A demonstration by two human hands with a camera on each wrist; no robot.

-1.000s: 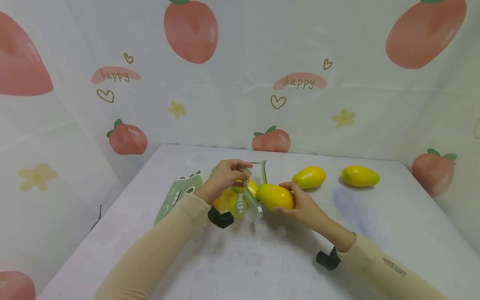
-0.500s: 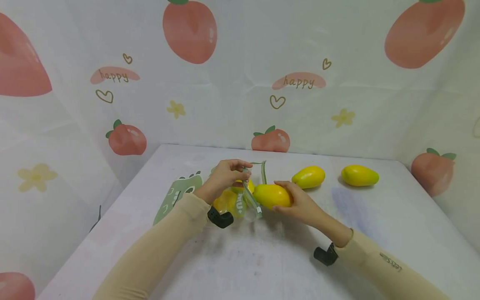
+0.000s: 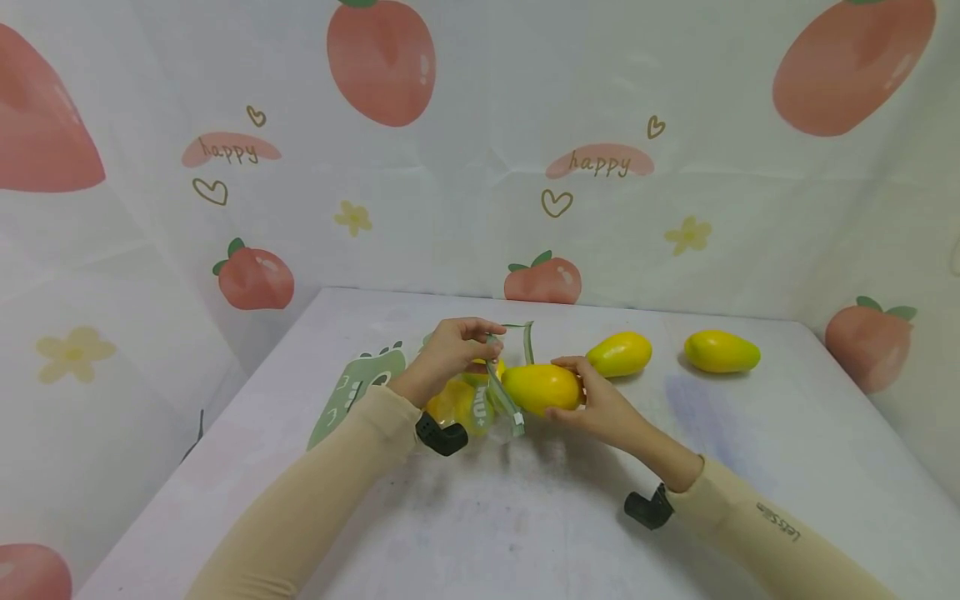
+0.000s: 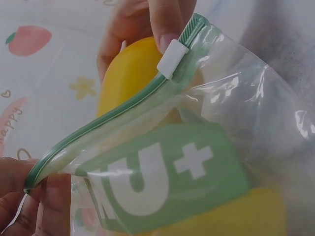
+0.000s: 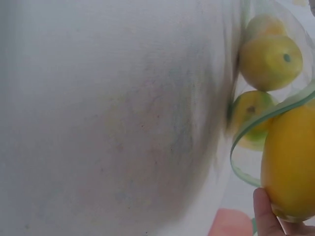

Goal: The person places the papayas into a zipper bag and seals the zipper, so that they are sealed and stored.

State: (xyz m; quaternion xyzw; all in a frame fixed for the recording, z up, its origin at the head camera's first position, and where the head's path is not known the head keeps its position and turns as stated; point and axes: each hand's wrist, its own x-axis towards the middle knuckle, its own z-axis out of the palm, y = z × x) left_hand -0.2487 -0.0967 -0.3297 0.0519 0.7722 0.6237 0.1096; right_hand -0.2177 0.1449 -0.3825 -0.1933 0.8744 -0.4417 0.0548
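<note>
In the head view my left hand (image 3: 450,350) pinches the green zip edge of a clear slider bag (image 4: 147,88), holding its mouth up. A white slider (image 4: 172,59) sits near one end of that edge. My right hand (image 3: 609,410) grips a yellow mango (image 3: 542,389), its narrow end toward the left. The mango is at the bag's mouth, partly behind the zip edge in the left wrist view. Several yellow-green mangoes (image 5: 270,61) lie inside the bag, seen through the plastic. My left hand and sleeve hide part of the bag in the head view.
Two loose mangoes, one nearer (image 3: 619,355) and one farther right (image 3: 722,352), lie toward the back of the white table (image 3: 510,533). The bag's green printed part (image 3: 358,392) spreads left of my left hand. A fruit-print cloth (image 3: 465,167) hangs behind.
My right hand has moved slightly left with the mango, bringing it closer to the bag's mouth. My left hand has stayed in place on the bag's edge.
</note>
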